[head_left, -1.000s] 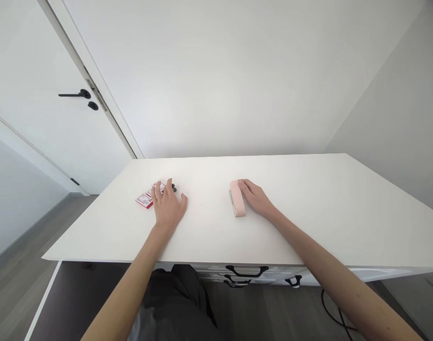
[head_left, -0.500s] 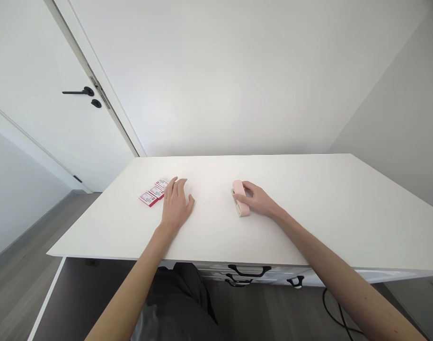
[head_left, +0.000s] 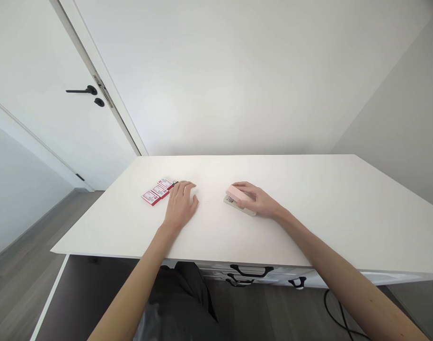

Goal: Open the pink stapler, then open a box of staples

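Observation:
A pink stapler (head_left: 237,194) with a pale base lies on its side on the white tabletop, a small printed code showing on its underside. My right hand (head_left: 255,199) is closed around its near right end, the thumb along the front. To the left, my left hand (head_left: 181,201) hovers over or rests on the tabletop, fingers loosely curled and apart from the thumb, with nothing between them. Just left of it, small red-and-white boxes (head_left: 159,190) lie in a slanting row. A small dark object (head_left: 175,183) shows partly behind my left fingers.
The white tabletop (head_left: 294,227) runs up to a white wall. Below its front edge are drawers with black handles (head_left: 251,271). A white door with a black lever (head_left: 81,90) is at the left. A black cable (head_left: 340,315) lies on the floor at the lower right.
My right hand has turned the stapler from pointing away from me to slanting left, showing its underside. My left hand has shifted slightly right, uncovering more of the boxes and the dark object.

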A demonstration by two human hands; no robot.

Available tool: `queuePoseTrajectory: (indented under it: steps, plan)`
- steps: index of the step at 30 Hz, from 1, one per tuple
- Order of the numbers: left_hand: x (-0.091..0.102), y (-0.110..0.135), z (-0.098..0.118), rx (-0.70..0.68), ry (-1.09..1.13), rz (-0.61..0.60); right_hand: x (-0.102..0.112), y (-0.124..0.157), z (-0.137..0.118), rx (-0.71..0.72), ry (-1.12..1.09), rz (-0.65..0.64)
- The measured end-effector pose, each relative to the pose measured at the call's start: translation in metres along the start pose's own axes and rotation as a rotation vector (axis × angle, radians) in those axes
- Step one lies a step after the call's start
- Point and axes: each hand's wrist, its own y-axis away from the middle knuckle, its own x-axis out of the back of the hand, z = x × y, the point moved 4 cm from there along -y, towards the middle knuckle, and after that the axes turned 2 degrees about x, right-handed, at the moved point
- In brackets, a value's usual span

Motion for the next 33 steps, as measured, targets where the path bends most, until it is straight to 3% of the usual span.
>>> queuePoseTrajectory:
  steps: [7, 10, 16, 22, 26, 33]
  plan:
    - [-0.001, 0.001, 0.022, -0.135, 0.154, -0.1, -0.005, -0.002, -0.002, 0.062, 0.071, 0.171]
    - [-0.009, 0.0, 0.041, -0.146, 0.238, -0.158, -0.008, -0.003, -0.003, 0.058, 0.075, 0.168]
    - [-0.028, -0.011, 0.068, 0.138, 0.489, -0.257, -0.012, -0.002, -0.007, 0.051, 0.016, 0.122]
    - [-0.03, -0.014, 0.067, 0.365, 0.732, -0.305, -0.014, -0.003, -0.006, 0.02, -0.059, 0.08]
    - [-0.03, -0.012, 0.066, 0.387, 0.751, -0.315, -0.015, -0.003, -0.005, 0.006, -0.093, 0.059]
    - [-0.032, -0.013, 0.073, 0.299, 0.643, -0.378, -0.014, 0.003, -0.02, -0.06, -0.241, 0.028]
